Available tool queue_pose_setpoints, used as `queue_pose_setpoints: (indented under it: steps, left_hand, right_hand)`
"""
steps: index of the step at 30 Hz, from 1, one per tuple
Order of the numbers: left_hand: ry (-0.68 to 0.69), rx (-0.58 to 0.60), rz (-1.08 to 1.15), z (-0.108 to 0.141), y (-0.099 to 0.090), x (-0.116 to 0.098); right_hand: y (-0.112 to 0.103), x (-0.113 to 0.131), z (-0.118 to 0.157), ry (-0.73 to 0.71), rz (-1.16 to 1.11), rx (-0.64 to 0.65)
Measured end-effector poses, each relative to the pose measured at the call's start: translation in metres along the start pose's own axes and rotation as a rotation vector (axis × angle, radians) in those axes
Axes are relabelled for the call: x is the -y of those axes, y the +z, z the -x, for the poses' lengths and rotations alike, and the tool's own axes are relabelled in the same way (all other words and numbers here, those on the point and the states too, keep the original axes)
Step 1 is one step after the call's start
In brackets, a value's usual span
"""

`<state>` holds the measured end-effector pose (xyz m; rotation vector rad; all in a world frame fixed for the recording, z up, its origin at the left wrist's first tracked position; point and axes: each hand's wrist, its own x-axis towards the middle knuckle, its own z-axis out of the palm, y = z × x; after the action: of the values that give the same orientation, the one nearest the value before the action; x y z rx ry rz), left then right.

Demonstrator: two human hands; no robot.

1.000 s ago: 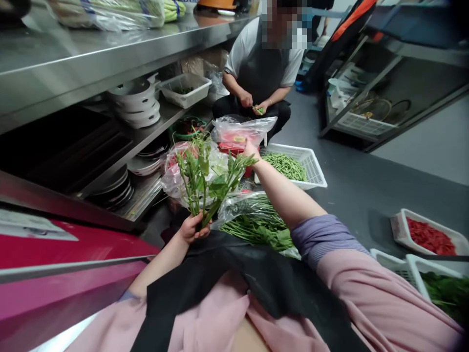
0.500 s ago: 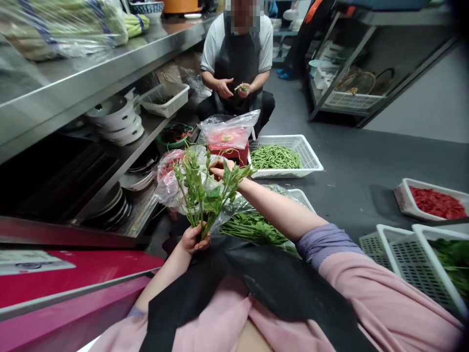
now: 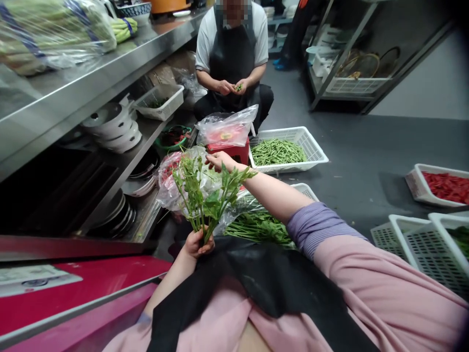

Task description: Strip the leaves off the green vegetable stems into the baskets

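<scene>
My left hand (image 3: 200, 243) is closed around the lower stems of a bunch of leafy green shoots (image 3: 201, 203), which fans upward with thin curly tendrils at its top. Behind the upper leaves is my right hand (image 3: 221, 160), its fingers bent and drawn together near the tips; whatever may be between them is too small to make out. Below my right forearm lies a pile of long-stemmed greens (image 3: 256, 227) on clear plastic in front of my apron. A crumpled clear plastic bag (image 3: 170, 188) sits just beyond the bunch.
Ahead, a person in a dark apron (image 3: 232, 54) handles small green pieces. Green beans fill a white basket (image 3: 318, 151); red peppers (image 3: 445, 186) lie in another at right. A red box (image 3: 240, 154) stands in the middle. Steel shelves (image 3: 146, 68) run along my left.
My right hand has shifted slightly up and left over the top of the bunch. My left hand keeps its hold. The other person's hands have come together, and the view has tilted slightly.
</scene>
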<state>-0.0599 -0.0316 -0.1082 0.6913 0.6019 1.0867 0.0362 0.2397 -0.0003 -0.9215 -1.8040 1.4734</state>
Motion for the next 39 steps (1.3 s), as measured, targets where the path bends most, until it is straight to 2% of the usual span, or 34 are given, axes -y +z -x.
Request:
queue_pose_setpoints:
  steps: [4, 8, 13, 18, 20, 22, 23, 26, 28, 30, 33, 39]
  left_hand:
    - [0.011, 0.024, 0.05, 0.0, -0.003, 0.004]
    - [0.0, 0.055, 0.088, -0.001, -0.006, 0.009]
    - [-0.031, 0.033, 0.087, 0.0, -0.004, 0.009]
    - [-0.007, 0.034, 0.105, 0.003, -0.002, 0.008]
    - [-0.003, 0.033, 0.11, 0.004, -0.002, 0.009]
    - [0.003, 0.031, 0.117, 0.005, -0.001, 0.01]
    - [0.01, 0.032, 0.124, 0.005, -0.001, 0.01]
    - [0.05, 0.045, 0.159, 0.004, 0.0, 0.008]
    - [0.075, 0.049, 0.183, 0.003, -0.001, 0.006]
    - [0.09, 0.04, 0.199, 0.002, -0.002, 0.005]
    - [0.103, 0.035, 0.213, 0.0, -0.003, 0.003]
    - [0.102, 0.081, 0.236, -0.001, -0.003, 0.003]
  right_hand:
    - [0.004, 0.015, 0.017, 0.015, -0.314, 0.157]
    - [-0.002, 0.023, 0.023, -0.093, -0.271, 0.214]
    - [-0.002, 0.018, 0.021, -0.206, -0.115, 0.016]
    - [-0.013, 0.02, 0.016, -0.43, 0.405, -0.186]
    - [-0.026, 0.025, 0.01, -0.441, 0.462, -0.325]
    - [-0.042, 0.029, 0.004, -0.322, 0.343, -0.428]
    - [-0.049, 0.031, 0.004, -0.222, 0.237, -0.414]
    - [-0.06, 0.028, 0.018, 0.088, -0.151, -0.158]
    - [-0.058, 0.02, 0.04, 0.191, -0.388, -0.019]
    - [-0.052, 0.011, 0.065, 0.223, -0.571, 0.029]
    - [-0.043, 0.006, 0.095, 0.183, -0.744, 0.034]
    - [-0.036, 0.037, 0.116, 0.06, -0.882, 0.122]
